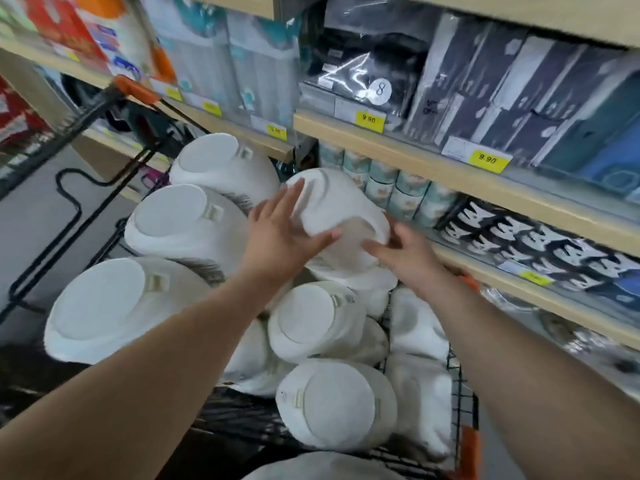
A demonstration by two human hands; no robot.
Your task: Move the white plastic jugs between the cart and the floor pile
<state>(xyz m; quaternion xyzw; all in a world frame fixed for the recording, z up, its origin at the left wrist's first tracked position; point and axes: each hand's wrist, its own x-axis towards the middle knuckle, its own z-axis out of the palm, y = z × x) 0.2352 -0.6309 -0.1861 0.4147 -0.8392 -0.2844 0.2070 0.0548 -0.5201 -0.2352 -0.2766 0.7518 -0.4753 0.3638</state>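
Stacked white upturned ceramic bowls (332,407) fill black wire cart (460,393), most unmoved; left hand (284,233) and right hand (405,254), fingers spread, cradle one top white bowl (339,206).

Stocked wooden store shelves (450,169), grey floor (41,216)

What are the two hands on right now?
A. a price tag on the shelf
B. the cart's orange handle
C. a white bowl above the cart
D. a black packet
C: the left hand and right hand both touch a white bowl, upside down above the bowls piled in the cart.
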